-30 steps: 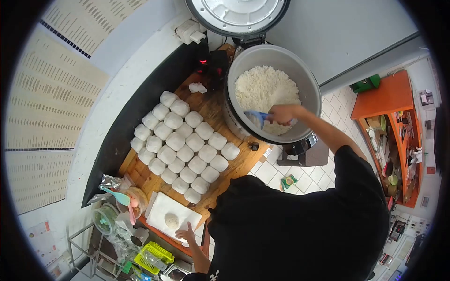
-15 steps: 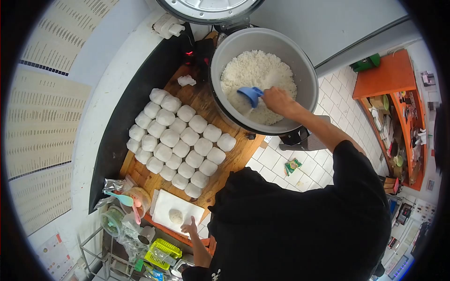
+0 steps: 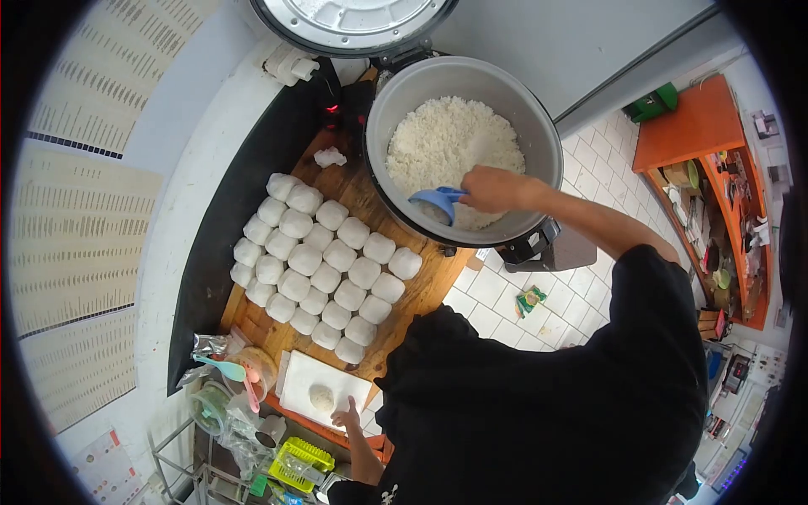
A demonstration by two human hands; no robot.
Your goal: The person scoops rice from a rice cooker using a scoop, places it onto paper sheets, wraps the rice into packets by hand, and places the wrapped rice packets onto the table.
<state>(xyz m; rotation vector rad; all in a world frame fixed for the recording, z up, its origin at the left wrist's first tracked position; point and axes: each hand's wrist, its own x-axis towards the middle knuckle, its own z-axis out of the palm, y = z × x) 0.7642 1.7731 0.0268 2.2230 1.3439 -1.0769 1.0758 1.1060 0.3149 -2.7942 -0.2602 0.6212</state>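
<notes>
My right hand [image 3: 497,190] is closed around the handle of a blue scoop [image 3: 444,200]. The scoop's bowl is at the near left side of the cooked white rice [image 3: 459,139], inside a large rice cooker [image 3: 539,126]. At the table's near edge, my left hand [image 3: 347,416] is beside a sheet of white paper [image 3: 296,379], thumb and fingers apart. A mound of rice [image 3: 321,398] lies on this paper, just up and left of that hand. Rows of white paper-wrapped portions [image 3: 295,284] cover much of the wooden table [image 3: 412,311].
The cooker's lid [image 3: 358,21] stands raised behind it. A crumpled white paper [image 3: 330,157] lies left of the cooker. Plastic tubs [image 3: 209,406] with spoons and a yellow-green basket [image 3: 301,463] stand at lower left. A green packet [image 3: 530,300] is on the tiled floor.
The scoop has moved down and left toward the pot's near wall, and its bowl has turned. My left hand stays by the paper. The whole view has shifted slightly.
</notes>
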